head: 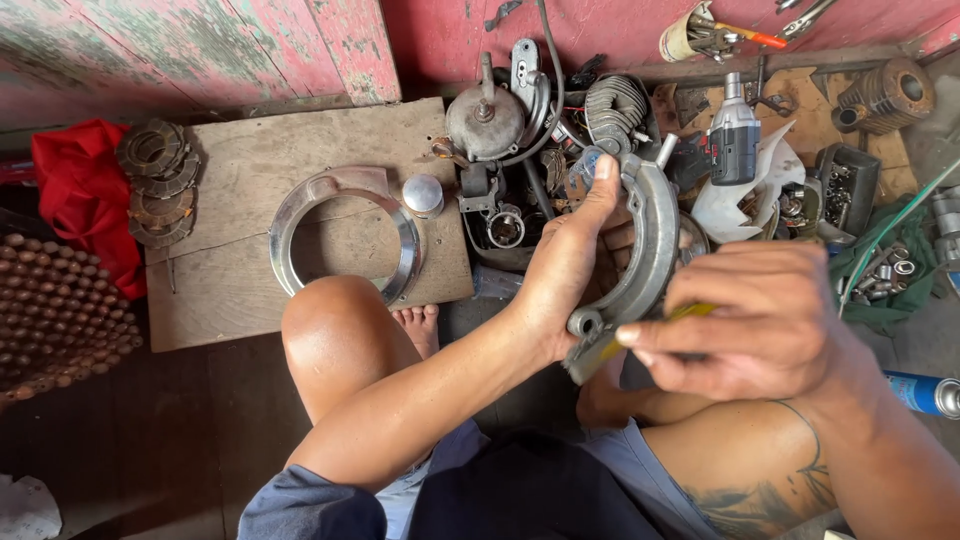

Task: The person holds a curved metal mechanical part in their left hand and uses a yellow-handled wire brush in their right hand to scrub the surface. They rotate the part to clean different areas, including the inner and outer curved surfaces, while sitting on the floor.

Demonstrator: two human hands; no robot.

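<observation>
Fingers (600,185) of left hand (565,265) were clamped on curved grey metal brake shoe (650,250), held upright above lap, centre-right. Right hand (765,315) was clenched round yellow-handled tool (690,312), pressed vs. shoe's lower end. Nearby, on worn wooden board (250,290): shiny chrome ring (405,240), small round metal cap (423,194). Grey cordless drill (733,135) lay among parts behind.

A red cloth (78,190) lies at the left edge; stacked toothed discs (157,182) sit beside it; a metal ring (345,235) rests on the wooden board (240,280) centre-left; a cordless drill (733,135) stands upper right.
</observation>
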